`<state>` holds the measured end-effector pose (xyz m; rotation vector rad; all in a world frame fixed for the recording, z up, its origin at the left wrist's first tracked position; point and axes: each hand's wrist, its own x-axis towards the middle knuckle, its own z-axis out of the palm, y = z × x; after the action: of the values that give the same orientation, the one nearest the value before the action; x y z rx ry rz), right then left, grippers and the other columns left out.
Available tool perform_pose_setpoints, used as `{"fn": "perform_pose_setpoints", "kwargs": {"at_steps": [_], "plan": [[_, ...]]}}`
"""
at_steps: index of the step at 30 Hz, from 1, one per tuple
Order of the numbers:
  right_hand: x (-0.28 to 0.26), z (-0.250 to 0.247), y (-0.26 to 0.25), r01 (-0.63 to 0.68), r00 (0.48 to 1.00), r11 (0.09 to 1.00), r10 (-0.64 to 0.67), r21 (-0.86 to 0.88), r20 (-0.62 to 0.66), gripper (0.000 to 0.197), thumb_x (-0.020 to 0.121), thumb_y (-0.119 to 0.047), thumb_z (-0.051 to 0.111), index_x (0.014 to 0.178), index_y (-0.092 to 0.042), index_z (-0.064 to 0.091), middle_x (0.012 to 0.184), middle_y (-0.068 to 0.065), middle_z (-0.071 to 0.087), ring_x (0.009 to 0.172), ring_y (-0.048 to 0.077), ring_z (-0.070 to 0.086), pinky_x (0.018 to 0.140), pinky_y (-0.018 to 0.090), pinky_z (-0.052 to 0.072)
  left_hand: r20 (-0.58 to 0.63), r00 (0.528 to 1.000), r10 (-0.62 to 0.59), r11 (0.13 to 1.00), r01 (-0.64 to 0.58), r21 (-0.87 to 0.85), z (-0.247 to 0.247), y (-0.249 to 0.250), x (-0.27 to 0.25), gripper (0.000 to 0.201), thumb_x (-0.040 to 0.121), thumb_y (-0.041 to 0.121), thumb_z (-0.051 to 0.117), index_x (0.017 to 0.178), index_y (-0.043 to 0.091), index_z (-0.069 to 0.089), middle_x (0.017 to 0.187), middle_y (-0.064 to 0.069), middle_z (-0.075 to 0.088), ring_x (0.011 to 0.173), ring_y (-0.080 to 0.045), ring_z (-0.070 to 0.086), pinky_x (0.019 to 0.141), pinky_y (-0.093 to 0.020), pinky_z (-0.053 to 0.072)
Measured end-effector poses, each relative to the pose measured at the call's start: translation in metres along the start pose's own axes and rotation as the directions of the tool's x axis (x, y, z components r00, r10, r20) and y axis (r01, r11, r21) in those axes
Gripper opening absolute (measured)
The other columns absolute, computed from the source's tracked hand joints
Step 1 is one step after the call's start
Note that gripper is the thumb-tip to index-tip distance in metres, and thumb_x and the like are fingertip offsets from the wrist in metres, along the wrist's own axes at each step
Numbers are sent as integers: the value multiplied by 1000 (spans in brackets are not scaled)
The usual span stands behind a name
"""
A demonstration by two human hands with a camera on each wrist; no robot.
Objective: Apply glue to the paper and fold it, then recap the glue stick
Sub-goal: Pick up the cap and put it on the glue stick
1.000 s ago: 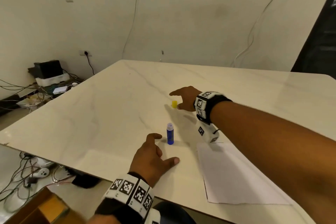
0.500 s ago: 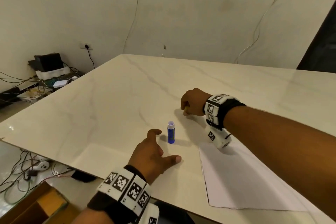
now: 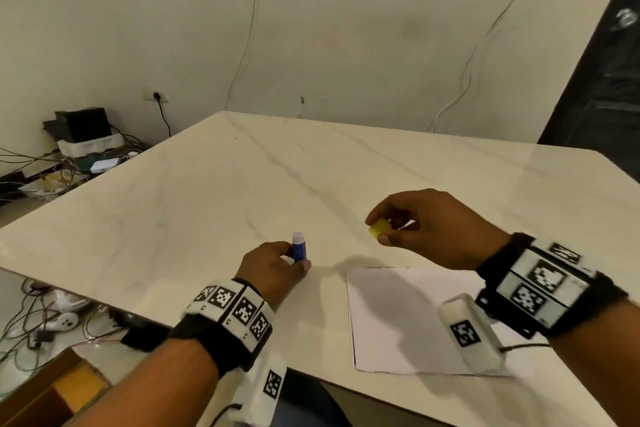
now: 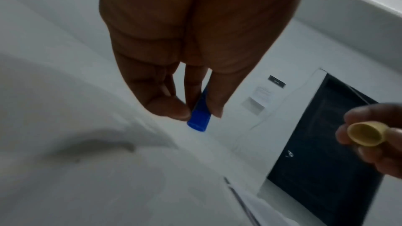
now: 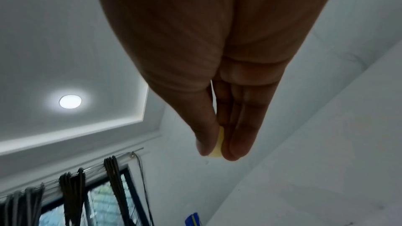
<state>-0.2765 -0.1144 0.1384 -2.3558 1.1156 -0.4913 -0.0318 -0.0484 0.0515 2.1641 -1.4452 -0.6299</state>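
**Cap in One Hand, Glue Stick in the Other**

The blue glue stick (image 3: 300,251) stood up on the white table (image 3: 207,204), a little way left of the paper (image 3: 408,319). Its top was bare, with no cap on it. The left hand (image 3: 273,270) had its thumb and fingers curled around the glue stick and held it near the bottom. In the left wrist view, the fingertips (image 4: 172,111) pinched the blue tube (image 4: 199,121) from both sides.

The right hand (image 3: 433,229) was up in the air, to the right of the glue stick and past the far edge of the paper. It pinched the small yellow cap (image 3: 379,228) between the thumb and the fingers. The cap and the glue stick were apart and did not touch. In the left wrist view, the open end of the cap (image 4: 366,134) faced the camera. In the right wrist view, only a thin yellow bit of the cap (image 5: 218,145) showed between the thumb and fingers.

The paper lay flat on the table near the front edge, to the right of the glue stick. I could not tell if it was folded.
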Motion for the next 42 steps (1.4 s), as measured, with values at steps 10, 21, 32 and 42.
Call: {"fn": "perform_pose_setpoints", "kwargs": {"at_steps": [10, 21, 32, 42], "plan": [[-101, -6, 15, 3, 973, 833, 126, 553, -195, 26, 87, -19, 72, 110, -29, 75, 99, -2, 79, 92, 16, 75, 89, 31, 56, -33, 959, 283, 865, -270, -424, 1, 66, -53, 13, 91, 21, 64, 101, 14, 69, 87, -4, 75, 77, -15, 74, 67, -33, 63], [-143, -11, 13, 132, 906, 700, 201, 702, -371, 30, 81, -19, 69, 111, -16, 73, 98, 4, 79, 90, 23, 75, 80, 24, 60, -43, 868, 494, 836, -489, -248, 34, 102, -112, 26, 92, 47, 57, 115, 36, 60, 104, 12, 61, 83, -13, 68, 73, -15, 55], [-151, -11, 8, 46, 903, 960, 78, 277, -422, 24, 87, -29, 71, 109, -37, 73, 100, -24, 73, 98, -3, 66, 79, 3, 48, -48, 851, 523, 839, -524, -147, 33, 96, -119, 26, 92, 46, 58, 116, 38, 61, 100, 11, 59, 84, -12, 64, 85, -30, 56], [-147, -2, 5, 161, 889, 981, -96, 110, -447, 23, 89, -25, 70, 111, -31, 74, 103, -19, 72, 100, 2, 66, 82, 4, 48, -65, 847, 528, 838, -532, -126, 29, 93, -120, 30, 93, 45, 55, 121, 34, 63, 100, 8, 60, 84, -14, 61, 86, -34, 56]]}}
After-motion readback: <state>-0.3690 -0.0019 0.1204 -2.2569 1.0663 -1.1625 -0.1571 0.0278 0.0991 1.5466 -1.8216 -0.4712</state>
